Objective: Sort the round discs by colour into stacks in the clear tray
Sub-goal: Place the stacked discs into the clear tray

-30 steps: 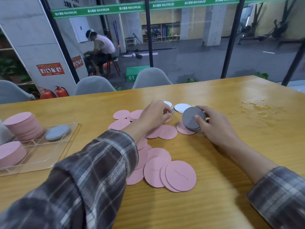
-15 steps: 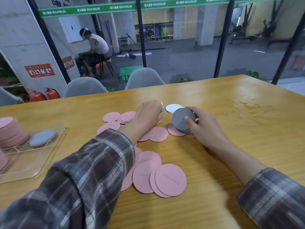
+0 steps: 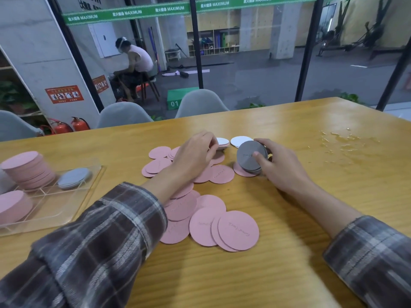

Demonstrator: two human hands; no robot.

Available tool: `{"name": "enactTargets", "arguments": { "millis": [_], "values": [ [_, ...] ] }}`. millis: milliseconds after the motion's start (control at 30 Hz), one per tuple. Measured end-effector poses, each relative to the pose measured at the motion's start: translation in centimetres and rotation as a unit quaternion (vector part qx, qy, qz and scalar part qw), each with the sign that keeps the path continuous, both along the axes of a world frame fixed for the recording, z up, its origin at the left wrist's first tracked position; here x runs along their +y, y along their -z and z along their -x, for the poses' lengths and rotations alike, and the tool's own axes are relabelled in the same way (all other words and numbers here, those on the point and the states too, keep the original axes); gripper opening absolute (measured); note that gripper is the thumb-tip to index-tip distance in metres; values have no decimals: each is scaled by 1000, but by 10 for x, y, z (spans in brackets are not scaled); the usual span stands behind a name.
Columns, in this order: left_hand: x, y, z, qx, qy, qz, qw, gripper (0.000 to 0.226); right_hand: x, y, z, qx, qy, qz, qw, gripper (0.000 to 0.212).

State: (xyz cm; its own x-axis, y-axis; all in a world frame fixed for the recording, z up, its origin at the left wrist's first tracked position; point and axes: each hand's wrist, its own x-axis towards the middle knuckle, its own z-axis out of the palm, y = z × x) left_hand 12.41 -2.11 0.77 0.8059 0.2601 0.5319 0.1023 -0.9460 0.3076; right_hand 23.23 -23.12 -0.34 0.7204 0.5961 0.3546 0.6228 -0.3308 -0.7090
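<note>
Pink discs (image 3: 235, 230) lie scattered across the middle of the wooden table. My right hand (image 3: 282, 167) grips a small stack of grey discs (image 3: 248, 157), tilted on edge over a pink disc. My left hand (image 3: 195, 154) rests curled on the far pink discs, fingertips at a white disc (image 3: 223, 141); whether it grips one is hidden. Another white disc (image 3: 239, 140) lies behind the grey stack. The clear tray (image 3: 66, 210) at the left holds two pink stacks (image 3: 29, 170) and a low grey stack (image 3: 74, 177).
Spilled water (image 3: 347, 143) glistens on the table at the far right. Grey chairs (image 3: 200, 103) stand along the far edge. Behind the glass, a person sits on a stool (image 3: 133, 70).
Both hands stay at the far discs, the right still holding the grey stack. The view has shifted back left, showing more of the tray than half a second ago.
</note>
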Motion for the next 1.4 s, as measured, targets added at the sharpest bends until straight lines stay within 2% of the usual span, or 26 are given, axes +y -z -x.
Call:
{"name": "enactTargets", "arguments": {
  "millis": [200,433,700,1000,1300,1400],
  "values": [
    [-10,-2,39,-68,26,115,991,9,2,1,9,-2,-20,13,1000,43],
    [-17,6,79,-119,-11,191,974,9,7,-4,32,-16,-62,11,998,43],
    [-31,8,119,-61,38,208,976,27,15,-3,63,-35,-129,8,991,42],
    [-31,11,138,-77,70,257,961,15,15,-3,66,-29,-138,9,990,41],
    [-33,12,139,-59,83,299,949,28,16,0,65,-27,-157,11,987,42],
    [-32,12,139,-65,79,323,941,18,16,0,67,-21,-150,9,988,42]
  ]
}}
